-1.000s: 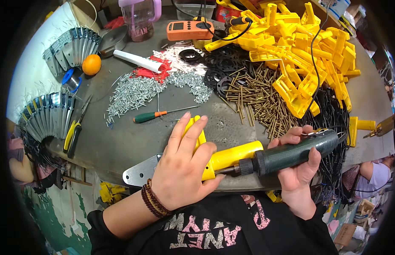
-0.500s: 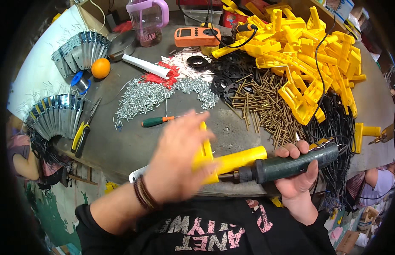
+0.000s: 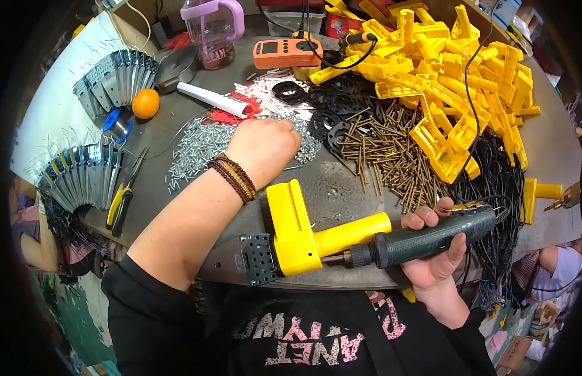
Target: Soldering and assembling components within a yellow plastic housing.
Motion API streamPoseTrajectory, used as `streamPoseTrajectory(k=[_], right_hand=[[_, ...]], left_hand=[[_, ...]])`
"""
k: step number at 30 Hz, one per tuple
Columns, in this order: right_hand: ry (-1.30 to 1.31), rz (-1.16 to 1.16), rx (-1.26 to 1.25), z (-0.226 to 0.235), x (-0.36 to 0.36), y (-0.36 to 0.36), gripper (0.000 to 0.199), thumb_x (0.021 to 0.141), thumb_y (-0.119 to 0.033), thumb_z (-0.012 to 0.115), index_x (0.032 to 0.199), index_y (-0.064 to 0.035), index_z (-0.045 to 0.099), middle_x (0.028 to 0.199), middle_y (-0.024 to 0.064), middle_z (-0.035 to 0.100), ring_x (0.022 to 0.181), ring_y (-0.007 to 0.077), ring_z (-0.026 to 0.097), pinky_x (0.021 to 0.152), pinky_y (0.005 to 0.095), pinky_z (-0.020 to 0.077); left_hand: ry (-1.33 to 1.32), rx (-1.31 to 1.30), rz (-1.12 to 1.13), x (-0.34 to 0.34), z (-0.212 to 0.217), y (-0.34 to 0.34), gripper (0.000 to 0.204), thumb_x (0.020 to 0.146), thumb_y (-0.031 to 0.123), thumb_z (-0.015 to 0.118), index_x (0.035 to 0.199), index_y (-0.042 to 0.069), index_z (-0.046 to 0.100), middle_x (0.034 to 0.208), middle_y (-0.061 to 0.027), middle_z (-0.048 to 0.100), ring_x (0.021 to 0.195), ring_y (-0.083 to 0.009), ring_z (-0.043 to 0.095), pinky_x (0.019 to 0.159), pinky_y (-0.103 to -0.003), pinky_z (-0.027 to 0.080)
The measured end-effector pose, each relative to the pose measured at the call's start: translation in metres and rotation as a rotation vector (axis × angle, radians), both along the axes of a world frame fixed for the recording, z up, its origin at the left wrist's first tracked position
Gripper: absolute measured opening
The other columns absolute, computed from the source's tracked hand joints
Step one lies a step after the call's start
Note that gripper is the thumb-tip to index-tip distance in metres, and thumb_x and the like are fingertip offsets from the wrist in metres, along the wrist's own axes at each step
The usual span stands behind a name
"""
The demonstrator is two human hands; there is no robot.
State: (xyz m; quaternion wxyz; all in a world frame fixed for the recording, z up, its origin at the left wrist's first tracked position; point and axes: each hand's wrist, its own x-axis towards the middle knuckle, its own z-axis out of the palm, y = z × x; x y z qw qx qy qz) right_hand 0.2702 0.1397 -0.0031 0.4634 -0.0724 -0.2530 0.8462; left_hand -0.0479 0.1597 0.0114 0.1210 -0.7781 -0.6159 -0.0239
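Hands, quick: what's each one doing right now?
Left hand: fingers curled down into the silver screw pile; grasp hidden, cannot tell.
Right hand: closed around the green electric screwdriver.

Glossy yellow plastic bracket point(image 3: 303, 235), shiny metal screws point(image 3: 203, 147)

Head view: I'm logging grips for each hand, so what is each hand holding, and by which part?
The right hand grips the green electric screwdriver around its body. The left hand rests on the silver screws; any hold is hidden.
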Motion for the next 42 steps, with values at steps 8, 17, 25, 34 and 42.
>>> streamPoseTrajectory(k=[8, 17, 25, 34, 42], right_hand=[[0.023, -0.020, -0.057, 0.003, -0.001, 0.001, 0.050, 0.075, -0.023, 0.086, 0.114, -0.0219, 0.054, 0.103, -0.0023, 0.054, 0.101, 0.0170, 0.049, 0.099, 0.0348, 0.0402], [0.083, -0.020, -0.044, 0.000, -0.005, 0.003, 0.054, 0.076, -0.022, 0.084, 0.123, -0.0178, 0.058, 0.105, 0.0015, 0.057, 0.099, 0.0175, 0.049, 0.098, 0.0332, 0.0403], [0.119, -0.055, -0.025, 0.005, -0.011, -0.001, 0.045, 0.076, -0.018, 0.084, 0.112, -0.0155, 0.057, 0.101, 0.0016, 0.055, 0.097, 0.0173, 0.050, 0.098, 0.0324, 0.0402], [0.131, -0.056, -0.066, 0.006, -0.009, -0.006, 0.048, 0.075, -0.017, 0.084, 0.116, -0.0157, 0.057, 0.100, 0.0018, 0.056, 0.097, 0.0173, 0.050, 0.099, 0.0322, 0.0397], [0.121, -0.062, -0.119, 0.009, -0.011, -0.006, 0.051, 0.076, -0.017, 0.083, 0.120, -0.0151, 0.057, 0.101, 0.0030, 0.056, 0.099, 0.0188, 0.051, 0.100, 0.0334, 0.0395]], left_hand=[[-0.582, 0.316, -0.040, -0.011, 0.023, -0.066, 0.006, 0.085, 0.005, 0.060, 0.090, 0.004, 0.064, 0.085, -0.0118, 0.063, 0.081, -0.0302, 0.064, 0.071, -0.040, 0.052], [-0.813, 0.112, 0.017, 0.041, 0.000, -0.179, 0.012, 0.077, 0.003, 0.065, 0.086, 0.005, 0.057, 0.123, -0.0185, 0.056, 0.113, -0.0393, 0.052, 0.098, -0.049, 0.038], [-0.878, 0.086, -0.016, 0.036, -0.003, -0.184, 0.012, 0.077, 0.010, 0.068, 0.084, 0.006, 0.059, 0.124, -0.0185, 0.057, 0.114, -0.0389, 0.052, 0.100, -0.051, 0.035], [-0.893, 0.122, -0.019, 0.035, -0.007, -0.185, 0.016, 0.075, 0.011, 0.073, 0.085, 0.007, 0.061, 0.125, -0.0168, 0.058, 0.116, -0.0385, 0.052, 0.099, -0.050, 0.036], [-0.896, 0.174, -0.025, 0.036, -0.008, -0.186, 0.025, 0.069, 0.005, 0.078, 0.088, 0.006, 0.063, 0.123, -0.0147, 0.059, 0.113, -0.0367, 0.055, 0.095, -0.047, 0.042]])
